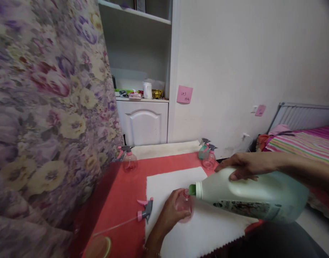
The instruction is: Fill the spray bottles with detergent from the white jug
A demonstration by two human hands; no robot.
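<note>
My left hand (171,211) is wrapped round a small clear pink spray bottle (185,204) without its top, upright over the white cloth (164,182). With my right hand (242,166) I grip a large pale green jug (250,193) by its upper side, tipped almost level. Its green spout (192,190) points left and sits right beside the small bottle's mouth. Whether liquid is flowing I cannot make out. A grey and pink spray trigger head (146,210) with a thin tube lies on the red tablecloth (121,208), left of my left hand.
A pink spray bottle (130,161) stands at the back left; a green one (203,152) and another pink one (208,159) stand at the back right. A round, gold-rimmed object (98,247) is at the front left. A floral curtain (53,118) hangs along the left side.
</note>
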